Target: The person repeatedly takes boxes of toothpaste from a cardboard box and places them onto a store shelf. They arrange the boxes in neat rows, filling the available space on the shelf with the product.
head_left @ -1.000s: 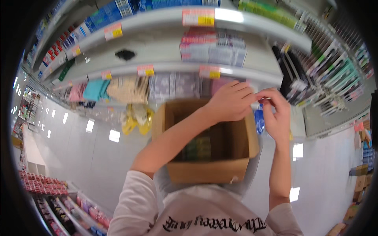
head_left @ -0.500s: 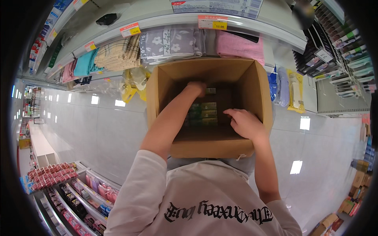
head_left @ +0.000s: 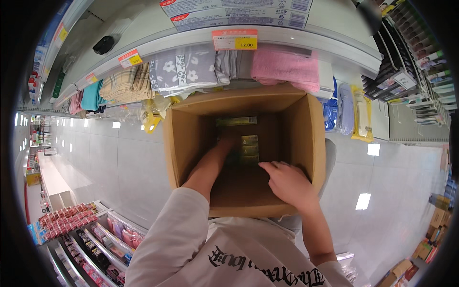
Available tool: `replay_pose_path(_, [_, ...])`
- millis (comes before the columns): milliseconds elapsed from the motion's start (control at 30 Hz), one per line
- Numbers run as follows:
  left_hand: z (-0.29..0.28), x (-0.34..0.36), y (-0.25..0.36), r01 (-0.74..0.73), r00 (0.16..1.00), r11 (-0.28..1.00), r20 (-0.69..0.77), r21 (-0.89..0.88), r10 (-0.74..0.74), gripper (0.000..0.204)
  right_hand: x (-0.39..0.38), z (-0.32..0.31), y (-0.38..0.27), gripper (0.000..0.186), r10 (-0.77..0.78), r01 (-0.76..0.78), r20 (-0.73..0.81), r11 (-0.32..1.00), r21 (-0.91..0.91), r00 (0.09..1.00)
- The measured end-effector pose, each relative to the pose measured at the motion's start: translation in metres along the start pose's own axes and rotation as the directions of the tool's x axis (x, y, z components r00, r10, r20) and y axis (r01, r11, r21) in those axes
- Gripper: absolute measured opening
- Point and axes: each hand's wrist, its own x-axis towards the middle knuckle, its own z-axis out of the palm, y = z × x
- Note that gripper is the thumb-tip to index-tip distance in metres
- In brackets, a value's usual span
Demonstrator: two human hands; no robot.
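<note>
A deep open cardboard box (head_left: pixel 313 143) stands in front of me, and both my hands are inside it. At its bottom lies a stack of small green and yellow cartons (head_left: pixel 250 150). Farther back, one long green carton (head_left: pixel 236 121) lies crosswise. My left hand (head_left: pixel 230 139) is down at the left of the stack, dark and smeared, so its fingers cannot be made out. Over the right part of the box, my right hand (head_left: pixel 289 184) stretches its index finger toward the stack's near right corner and holds nothing.
Beyond the box runs a shelf with folded grey floral towels (head_left: pixel 184 71), a pink towel (head_left: pixel 286 69) and teal cloth (head_left: pixel 92 94). Above sit long white-blue cartons (head_left: pixel 239 16). Packaged goods hang at right (head_left: pixel 362 112). A display rack (head_left: pixel 98 234) stands at lower left.
My left hand has moved from the box's far part down and nearer, beside the stack. The long carton at the back now shows fully. My right hand has shifted slightly left and nearer to me.
</note>
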Motion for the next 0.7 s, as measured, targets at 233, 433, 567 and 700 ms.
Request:
replay_pose_path(233, [0.116, 0.042, -0.039, 0.146, 0.955, 0.985, -0.247, -0.088, -0.164, 0.027, -0.003, 0.002, -0.005, 0.038, 0.000, 0.001, 0.023, 1.000, -0.030, 1.000])
replay_pose_path(433, [-0.007, 0.013, 0.021, -0.026, 0.999, 0.999, -0.043, 0.039, 0.027, 0.041, 0.001, -0.010, -0.008, 0.032, -0.217, 0.246, -0.248, 0.965, 0.091, 0.944])
replay_pose_path(567, [-0.159, -0.027, 0.066, -0.268, 0.930, 0.963, 0.269, 0.024, 0.252, 0.053, -0.005, -0.041, -0.034, 0.031, -0.268, 0.453, -0.646, 0.882, 0.134, 0.714])
replay_pose_path(700, [-0.315, -0.163, 0.089, -0.267, 0.964, 0.963, 0.015, 0.035, 0.267, 0.058, -0.034, -0.069, -0.029, 0.045, -0.154, 0.273, -0.878, 0.962, -0.028, 0.454])
